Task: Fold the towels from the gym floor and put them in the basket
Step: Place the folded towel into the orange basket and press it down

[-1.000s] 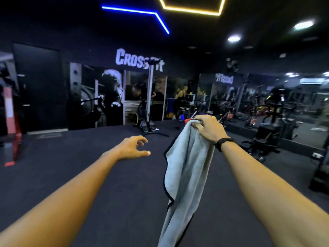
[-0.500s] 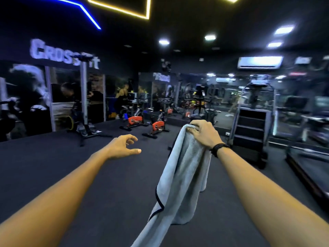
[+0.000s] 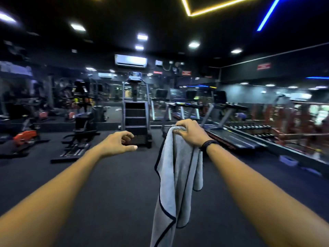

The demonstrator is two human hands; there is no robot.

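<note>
A grey towel (image 3: 178,175) with dark piping along its edges hangs in the air above the dark gym floor (image 3: 115,184), held up at one bunched end. Its loose length drops straight down in folds and runs out past the bottom edge of the view, so its lower end cannot be seen. The right hand (image 3: 191,132), a dark band (image 3: 208,144) on its wrist, grips that top end with fingers curled over the cloth. The left hand (image 3: 118,144) is stretched forward beside it, apart from the towel and holding nothing, its fingers loosely curled and thumb pointing toward the cloth. Both forearms reach out over the middle of the floor. Beyond the hands, at the floor's far edge, stands a stair-climbing machine (image 3: 136,111). A row of treadmills (image 3: 229,134) runs along the right side, and exercise bikes (image 3: 26,136) sit at the left edge. White ceiling lights, a yellow light strip (image 3: 213,7) and a blue strip (image 3: 267,15) glow overhead.
</note>
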